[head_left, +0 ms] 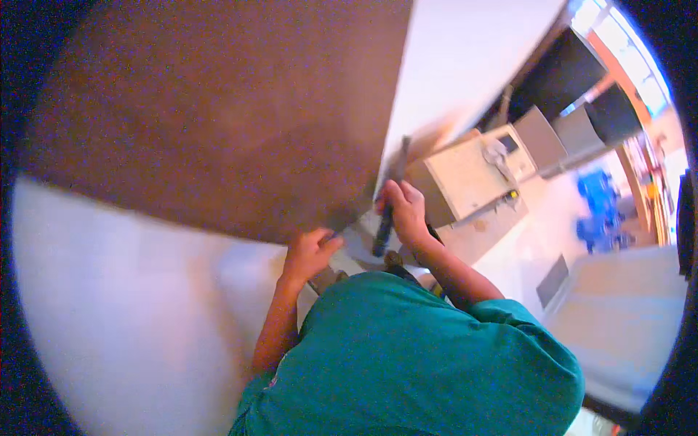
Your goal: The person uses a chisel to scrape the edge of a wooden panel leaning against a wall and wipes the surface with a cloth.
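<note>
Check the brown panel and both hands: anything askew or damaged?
No damage shows. The brown panel lies flat-faced, the left hand at its lower corner. The right hand grips a dark tool along its edge. The picture is blurred, so fine flaws stay hidden.

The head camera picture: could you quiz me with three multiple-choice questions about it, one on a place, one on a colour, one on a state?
1. Where does the left hand rest?
A. on the brown board's lower corner
B. on the floor
C. on the grey cabinet

2. What colour is the person's shirt?
A. red
B. teal green
C. white

3. How is the right hand?
A. open and empty
B. closed around a dark long tool
C. out of sight

Answers: 1 A, its fingers touch the brown board at its corner. 2 B, the cloth is teal green. 3 B, it grips the dark long tool.
</note>
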`<state>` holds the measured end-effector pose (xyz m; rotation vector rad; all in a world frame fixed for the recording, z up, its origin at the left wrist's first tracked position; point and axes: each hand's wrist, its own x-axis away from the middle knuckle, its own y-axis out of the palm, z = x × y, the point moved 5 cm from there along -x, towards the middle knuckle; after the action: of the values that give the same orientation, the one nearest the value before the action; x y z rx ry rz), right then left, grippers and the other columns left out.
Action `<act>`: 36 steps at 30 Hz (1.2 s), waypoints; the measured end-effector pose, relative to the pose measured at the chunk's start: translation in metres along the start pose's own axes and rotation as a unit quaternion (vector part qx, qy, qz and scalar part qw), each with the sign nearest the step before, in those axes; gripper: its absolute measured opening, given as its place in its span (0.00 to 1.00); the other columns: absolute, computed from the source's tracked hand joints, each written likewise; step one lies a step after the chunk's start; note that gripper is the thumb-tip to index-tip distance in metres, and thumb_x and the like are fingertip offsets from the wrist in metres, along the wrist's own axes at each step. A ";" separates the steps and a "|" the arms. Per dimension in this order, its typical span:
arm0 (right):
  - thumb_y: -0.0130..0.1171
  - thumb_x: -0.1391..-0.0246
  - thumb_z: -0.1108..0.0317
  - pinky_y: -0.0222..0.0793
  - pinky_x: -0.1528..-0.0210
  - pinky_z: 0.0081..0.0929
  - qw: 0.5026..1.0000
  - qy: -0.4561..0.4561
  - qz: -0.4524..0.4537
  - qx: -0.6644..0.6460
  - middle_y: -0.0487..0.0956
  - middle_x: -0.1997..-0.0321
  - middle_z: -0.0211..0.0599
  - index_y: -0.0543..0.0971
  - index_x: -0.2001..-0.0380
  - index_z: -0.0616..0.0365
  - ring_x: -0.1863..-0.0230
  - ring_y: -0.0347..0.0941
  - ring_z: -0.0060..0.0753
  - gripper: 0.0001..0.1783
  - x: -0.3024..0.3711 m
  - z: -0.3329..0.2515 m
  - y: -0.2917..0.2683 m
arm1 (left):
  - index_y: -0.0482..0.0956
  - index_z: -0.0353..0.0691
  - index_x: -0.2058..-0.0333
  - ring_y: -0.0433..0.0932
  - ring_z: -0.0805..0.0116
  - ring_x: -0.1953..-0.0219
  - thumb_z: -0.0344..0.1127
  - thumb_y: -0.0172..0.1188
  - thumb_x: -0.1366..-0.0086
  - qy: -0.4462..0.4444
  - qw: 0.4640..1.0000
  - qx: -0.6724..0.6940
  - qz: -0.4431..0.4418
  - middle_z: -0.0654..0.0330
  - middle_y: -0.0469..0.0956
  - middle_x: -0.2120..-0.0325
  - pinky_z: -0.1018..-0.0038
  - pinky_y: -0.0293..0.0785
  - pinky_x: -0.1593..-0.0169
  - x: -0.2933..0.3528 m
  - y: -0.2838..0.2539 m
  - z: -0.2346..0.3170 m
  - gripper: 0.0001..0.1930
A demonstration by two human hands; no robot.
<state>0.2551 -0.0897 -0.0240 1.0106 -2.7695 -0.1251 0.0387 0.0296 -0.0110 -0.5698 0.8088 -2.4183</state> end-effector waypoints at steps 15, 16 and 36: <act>0.52 0.47 0.68 0.73 0.54 0.53 0.811 0.008 0.250 0.529 0.79 0.61 0.56 0.80 0.67 0.62 0.58 0.77 0.61 0.11 -0.092 0.022 -0.304 | 0.83 0.38 0.68 0.81 0.43 0.63 0.56 0.57 0.38 -0.094 0.951 -0.204 -0.212 0.43 0.82 0.68 0.53 0.75 0.58 -0.057 0.187 -0.113 0.23; 0.52 0.48 0.68 0.73 0.54 0.53 0.802 0.016 0.254 0.541 0.79 0.61 0.56 0.81 0.67 0.62 0.58 0.77 0.60 0.11 -0.110 0.024 -0.309 | 0.83 0.38 0.68 0.81 0.43 0.62 0.55 0.57 0.38 -0.102 0.954 -0.209 -0.192 0.43 0.82 0.67 0.52 0.75 0.57 -0.067 0.181 -0.101 0.23; 0.57 0.45 0.63 0.74 0.56 0.53 0.806 -0.029 0.199 0.557 0.77 0.59 0.58 0.79 0.62 0.60 0.59 0.77 0.62 0.12 -0.212 0.035 -0.403 | 0.82 0.37 0.66 0.81 0.42 0.59 0.56 0.55 0.37 -0.132 0.935 -0.281 -0.174 0.43 0.82 0.62 0.48 0.76 0.55 -0.071 0.244 -0.098 0.25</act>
<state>0.6606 -0.2603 -0.1479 0.4841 -2.9107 1.7032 0.1244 -0.0543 -0.2561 -1.3238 1.3815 -2.3138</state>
